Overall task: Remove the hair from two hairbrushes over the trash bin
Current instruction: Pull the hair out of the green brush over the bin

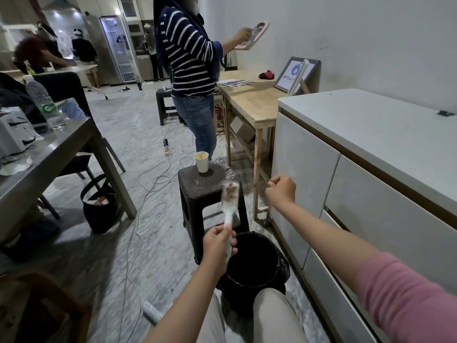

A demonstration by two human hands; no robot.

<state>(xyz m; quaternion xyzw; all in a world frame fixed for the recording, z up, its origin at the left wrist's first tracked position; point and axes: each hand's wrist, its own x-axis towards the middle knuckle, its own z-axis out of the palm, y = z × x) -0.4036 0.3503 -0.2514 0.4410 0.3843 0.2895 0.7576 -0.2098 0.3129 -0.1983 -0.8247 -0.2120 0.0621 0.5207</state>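
Observation:
My left hand (218, 246) grips the handle of a white hairbrush (230, 199), held upright with its bristled head up; brownish hair clings to the bristles. My right hand (280, 190) is raised to the right of the brush head, its fingers pinching a thin, blurred tuft of pulled hair (257, 186). A trash bin (279, 266) lined with a black bag stands on the floor between my knees, below both hands. A standing person in a striped top holds a pink hairbrush (254, 35) at the back.
A dark stool (197, 184) with a paper cup (201, 161) stands just beyond the bin. White cabinets (346, 169) line the right side, with a wooden table (249, 102) behind them. A grey table (49, 159), a black bag (99, 206) and floor cables (148, 184) lie left.

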